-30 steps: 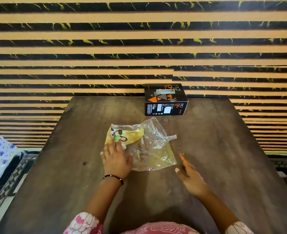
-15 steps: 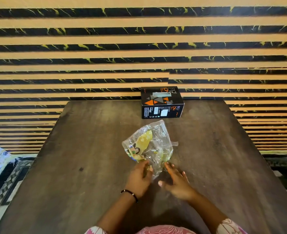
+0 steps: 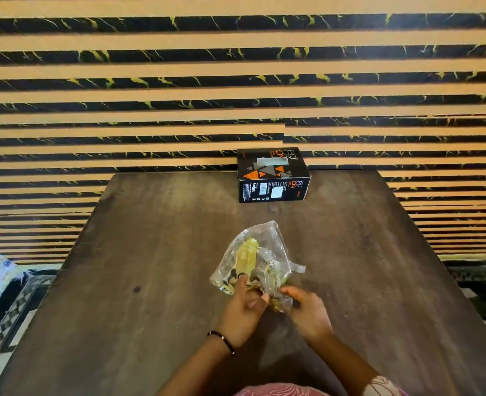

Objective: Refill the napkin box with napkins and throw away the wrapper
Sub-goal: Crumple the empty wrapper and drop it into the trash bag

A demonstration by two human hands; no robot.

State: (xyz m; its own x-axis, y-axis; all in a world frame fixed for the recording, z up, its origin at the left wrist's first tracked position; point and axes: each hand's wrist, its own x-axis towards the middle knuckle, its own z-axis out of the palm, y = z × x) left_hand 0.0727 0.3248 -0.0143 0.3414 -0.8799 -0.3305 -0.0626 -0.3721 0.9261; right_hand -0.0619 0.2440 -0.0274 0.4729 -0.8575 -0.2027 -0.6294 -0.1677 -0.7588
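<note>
On the dark wooden bench (image 3: 150,281), the black napkin box (image 3: 273,175) is sitting at the far edge while the left hand (image 3: 243,307) and right hand (image 3: 307,310) are both pinching the crumpled clear wrapper (image 3: 256,258) near the middle.

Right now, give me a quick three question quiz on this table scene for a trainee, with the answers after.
1. True or false: the napkin box stands at the table's far edge, apart from the wrapper.
2. Which hands grip the wrapper? A) left hand only B) right hand only C) both
3. Fill in: the bracelet is on the ___ wrist.

Key: 1 true. 2 C: left hand and right hand pinch its near end. 3 left.
</note>
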